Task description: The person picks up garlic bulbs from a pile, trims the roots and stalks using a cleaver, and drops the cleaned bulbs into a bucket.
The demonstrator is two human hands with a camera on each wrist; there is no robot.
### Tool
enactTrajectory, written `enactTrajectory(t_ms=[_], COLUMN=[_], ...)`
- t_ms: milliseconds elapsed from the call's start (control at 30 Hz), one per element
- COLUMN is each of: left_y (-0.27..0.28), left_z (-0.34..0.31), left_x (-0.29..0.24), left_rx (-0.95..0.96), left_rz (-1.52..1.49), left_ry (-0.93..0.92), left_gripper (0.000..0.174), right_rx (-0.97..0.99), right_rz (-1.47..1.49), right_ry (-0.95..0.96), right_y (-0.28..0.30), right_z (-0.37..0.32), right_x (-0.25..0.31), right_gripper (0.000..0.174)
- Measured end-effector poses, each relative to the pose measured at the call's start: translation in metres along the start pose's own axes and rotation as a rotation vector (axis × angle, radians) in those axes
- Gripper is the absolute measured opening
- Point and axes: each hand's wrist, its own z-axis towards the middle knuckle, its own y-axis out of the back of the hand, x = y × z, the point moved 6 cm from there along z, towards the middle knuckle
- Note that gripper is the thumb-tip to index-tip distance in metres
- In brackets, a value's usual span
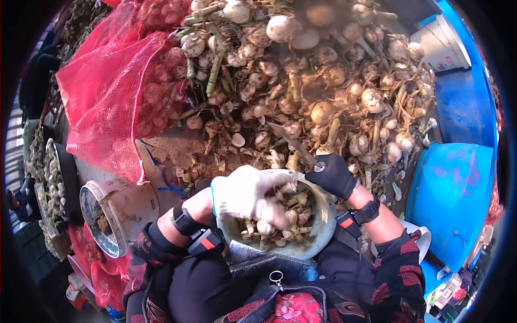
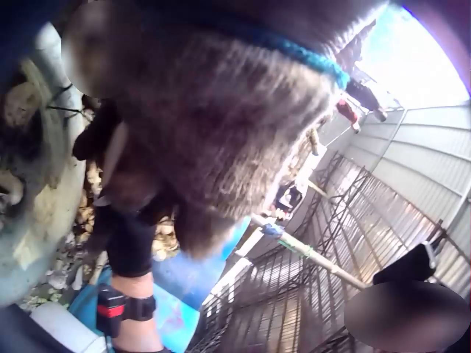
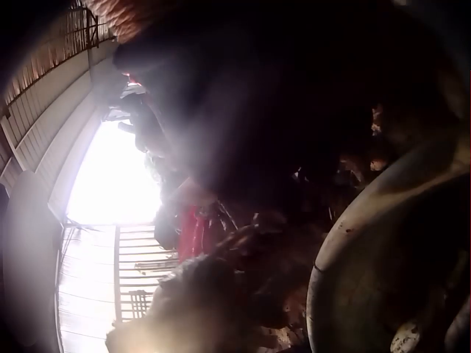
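Bowl (image 1: 326, 218), part-filled with bulbs (image 1: 265, 227); heap (image 1: 372, 100) beyond, far larger, so I judge most remains; my right hand (image 1: 333, 175), gripping what may be a blade (image 1: 291, 141); my left hand (image 1: 239, 195), above the bowl, blurred, grip I cannot tell.

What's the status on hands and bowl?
Left hand over bowl, fingers blurred. Right hand gripping a tool by the rim. Bulbs inside, partly hidden by left hand.

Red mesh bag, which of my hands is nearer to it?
Left. Your left hand is over the bowl, right of the bag; your right hand is farther right, by the bowl's rim.
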Motion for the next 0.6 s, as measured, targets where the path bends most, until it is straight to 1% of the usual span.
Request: enactTrajectory(t_ms=[67,100,133,167,200,233,267,333,367,433,467,533,567,600], left_y=[0.015,0.032,0.053,0.070,0.083,0.093,0.096,0.100,0.098,0.095,0.093,0.076,0.069,0.064], left_z=[-0.003,-0.008,-0.016,-0.021,-0.021,-0.022,-0.018,-0.006,0.002,0.005,0.003,0.000,-0.005,-0.010], left_x=[0.021,0.049,0.062,0.086,0.131,0.149,0.175,0.206,0.217,0.231,0.231,0.218,0.214,0.186], left_rx=[-0.160,-0.335,-0.530,-0.692,-0.753,-0.690,-0.672,-0.602,-0.596,-0.655,-0.658,-0.741,-0.866,-0.830], left_rz=[0.236,0.241,0.257,0.424,0.510,0.516,0.568,0.578,0.570,0.527,0.526,-0.025,-0.285,-0.463], left_ry=[0.004,0.205,0.477,0.585,0.778,0.806,0.717,0.861,0.860,0.972,0.972,0.681,0.565,0.474], left_gripper=[0.073,0.070,0.068,0.067,0.071,0.074,0.068,0.068,0.068,0.065,0.065,0.066,0.071,0.070], right_rx=[-0.055,-0.078,-0.078,-0.082,-0.085,-0.066,-0.061,-0.061,-0.031,-0.010,0.003,-0.004,-0.011,-0.013], right_rz=[0.093,0.116,0.117,0.175,0.231,0.222,0.219,0.213,0.201,0.220,0.242,0.233,0.226,0.232], right_ry=[-0.066,-0.070,-0.071,-0.076,-0.082,-0.093,-0.101,-0.054,-0.088,-0.102,-0.103,-0.053,-0.008,-0.006], right_y=[0.010,0.014,0.016,0.017,0.018,0.017,0.015,0.011,0.010,0.006,0.005,0.008,0.008,0.008], right_z=[-0.002,-0.003,-0.003,-0.004,-0.004,-0.004,-0.004,-0.003,-0.003,-0.005,-0.003,0.000,0.000,0.000], right_x=[0.006,0.005,0.006,0.006,0.006,0.004,0.004,0.010,0.012,0.009,0.009,0.015,0.021,0.027], right_gripper=[0.025,0.027,0.027,0.028,0.030,0.030,0.030,0.029,0.028,0.027,0.027,0.026,0.025,0.025])
